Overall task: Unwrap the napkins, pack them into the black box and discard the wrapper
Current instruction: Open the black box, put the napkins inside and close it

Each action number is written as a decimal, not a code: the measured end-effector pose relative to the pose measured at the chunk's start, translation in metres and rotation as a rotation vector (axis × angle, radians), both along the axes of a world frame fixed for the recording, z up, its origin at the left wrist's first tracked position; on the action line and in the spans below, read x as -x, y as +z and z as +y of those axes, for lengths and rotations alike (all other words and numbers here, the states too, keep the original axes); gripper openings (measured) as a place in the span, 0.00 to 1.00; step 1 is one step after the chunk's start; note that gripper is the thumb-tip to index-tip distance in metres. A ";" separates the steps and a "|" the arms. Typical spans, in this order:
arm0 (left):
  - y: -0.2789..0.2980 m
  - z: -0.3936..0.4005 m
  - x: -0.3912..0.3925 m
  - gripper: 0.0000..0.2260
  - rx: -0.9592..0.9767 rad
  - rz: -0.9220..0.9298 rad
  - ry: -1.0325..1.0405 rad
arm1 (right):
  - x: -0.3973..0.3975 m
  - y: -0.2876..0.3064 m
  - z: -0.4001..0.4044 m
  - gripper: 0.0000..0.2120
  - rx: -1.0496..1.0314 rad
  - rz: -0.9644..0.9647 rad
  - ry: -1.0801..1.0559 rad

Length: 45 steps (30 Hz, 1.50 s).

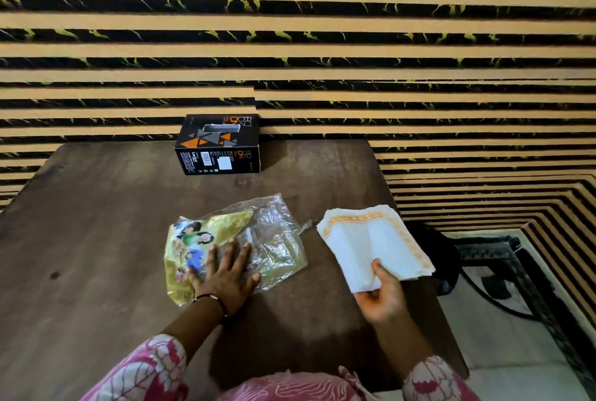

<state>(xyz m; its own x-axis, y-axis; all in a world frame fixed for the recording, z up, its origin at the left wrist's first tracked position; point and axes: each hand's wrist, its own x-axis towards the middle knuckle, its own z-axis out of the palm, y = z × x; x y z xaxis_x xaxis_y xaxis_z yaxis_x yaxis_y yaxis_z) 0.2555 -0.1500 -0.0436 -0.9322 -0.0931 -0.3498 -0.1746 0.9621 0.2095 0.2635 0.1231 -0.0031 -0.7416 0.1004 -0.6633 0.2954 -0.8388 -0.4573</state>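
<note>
A stack of white napkins [371, 239] with an orange border is held over the table's right side; my right hand [382, 295] grips its near corner. The empty wrapper [271, 232], clear plastic with a yellow printed panel, lies flat in the middle of the table. My left hand [225, 274] rests flat on the wrapper, fingers spread. The black box [219, 145], with orange and grey triangles and a slot in its top, stands at the far edge of the table against the wall, well beyond both hands.
The dark wooden table [96, 239] ends at the right just past the napkins. A striped black and tan wall rises behind it. A dark object [448, 258] and patterned floor lie below the table's right edge.
</note>
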 end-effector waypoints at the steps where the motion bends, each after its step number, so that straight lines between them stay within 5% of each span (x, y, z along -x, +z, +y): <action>1: 0.000 0.002 -0.001 0.29 -0.003 0.005 0.019 | 0.000 0.000 -0.006 0.14 -0.022 -0.013 0.033; 8: -0.004 0.011 -0.012 0.29 0.001 0.017 0.166 | -0.003 0.001 -0.022 0.13 -0.051 -0.089 0.208; 12: -0.003 0.013 -0.017 0.29 -0.016 0.032 0.208 | -0.009 0.002 -0.014 0.11 -0.058 -0.172 0.647; 16: 0.008 0.011 -0.025 0.29 -0.046 0.139 0.228 | -0.018 0.003 -0.029 0.07 -0.235 -0.051 0.948; 21: 0.006 -0.013 -0.044 0.41 -0.024 0.213 0.127 | -0.017 -0.002 -0.082 0.11 -0.894 0.441 0.859; 24: 0.000 -0.034 -0.050 0.42 0.008 0.184 0.070 | -0.021 -0.021 -0.102 0.14 -1.401 0.846 1.030; 29: -0.003 -0.077 -0.055 0.41 -0.033 0.182 0.091 | -0.016 -0.045 -0.145 0.26 -1.731 0.963 1.245; 45: -0.001 -0.325 -0.072 0.40 -0.011 0.121 0.181 | -0.001 -0.040 -0.398 0.26 -1.774 1.056 1.352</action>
<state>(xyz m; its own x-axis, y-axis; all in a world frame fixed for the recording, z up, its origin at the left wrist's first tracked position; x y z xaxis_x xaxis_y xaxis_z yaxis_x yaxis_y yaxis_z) 0.3272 -0.4746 -0.0450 -0.9357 -0.2597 -0.2386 -0.3177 0.9146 0.2501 0.2650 -0.2745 -0.0432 -0.7251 -0.6849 -0.0718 -0.5744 0.6590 -0.4855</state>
